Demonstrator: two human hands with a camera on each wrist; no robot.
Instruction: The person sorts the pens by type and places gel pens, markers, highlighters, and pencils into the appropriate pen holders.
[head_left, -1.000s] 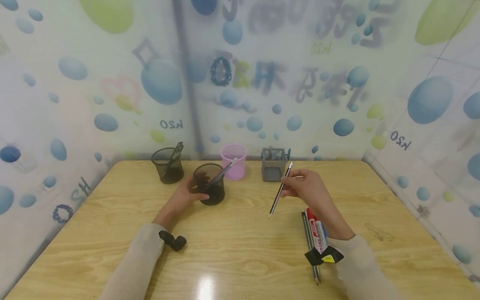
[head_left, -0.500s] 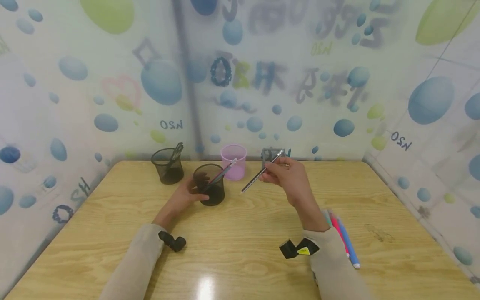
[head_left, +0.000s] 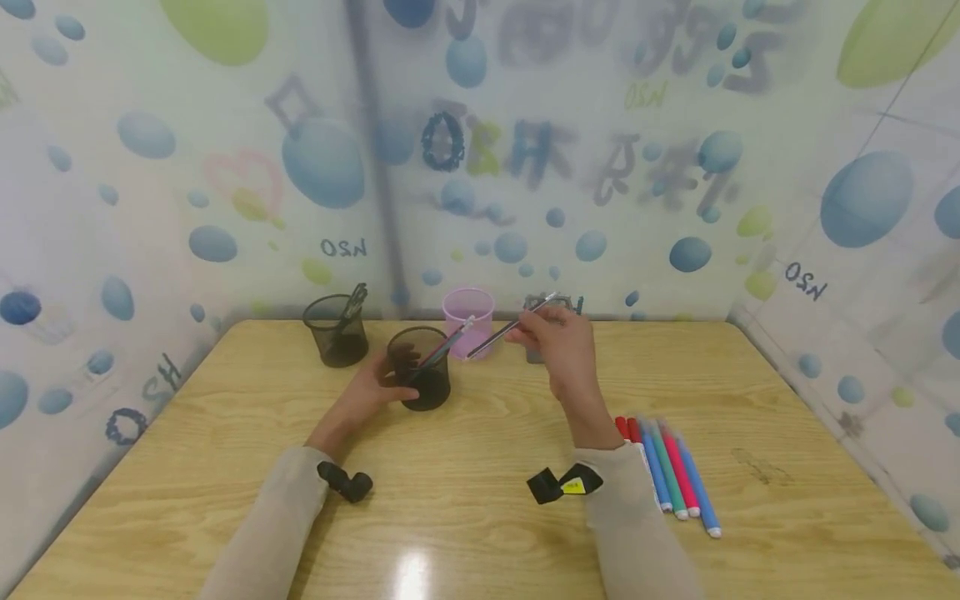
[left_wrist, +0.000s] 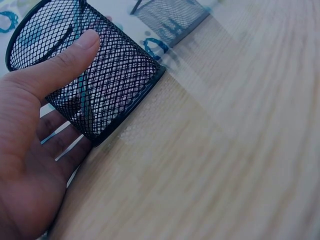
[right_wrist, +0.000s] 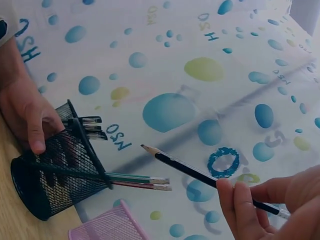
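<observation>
My left hand [head_left: 365, 390] holds a round black mesh pen cup [head_left: 429, 393], the thumb on its near side and the other fingers round the back. The cup stands upright on the table, and two pencils [right_wrist: 135, 179] lean out of it with their eraser ends up. In my right hand [head_left: 564, 352], a dark striped pencil [right_wrist: 187, 170] is pinched between thumb and fingers. It slants in the air, sharpened tip down and to the left, right of the mesh cup and in front of the pink cup. A gap separates its tip from the mesh cup.
Another black mesh cup [head_left: 337, 343] with several pens stands at the back left. A pink mesh cup [head_left: 478, 333] is behind the held one. My right hand partly hides a grey square holder [head_left: 534, 357]. Several coloured markers [head_left: 678, 471] lie beside my right forearm on the wooden table [head_left: 465, 517].
My right hand has carried the pencil left and away from me, toward the mesh cup, and the pencil has tilted flatter. The markers have come into fuller view. My left hand stays put.
</observation>
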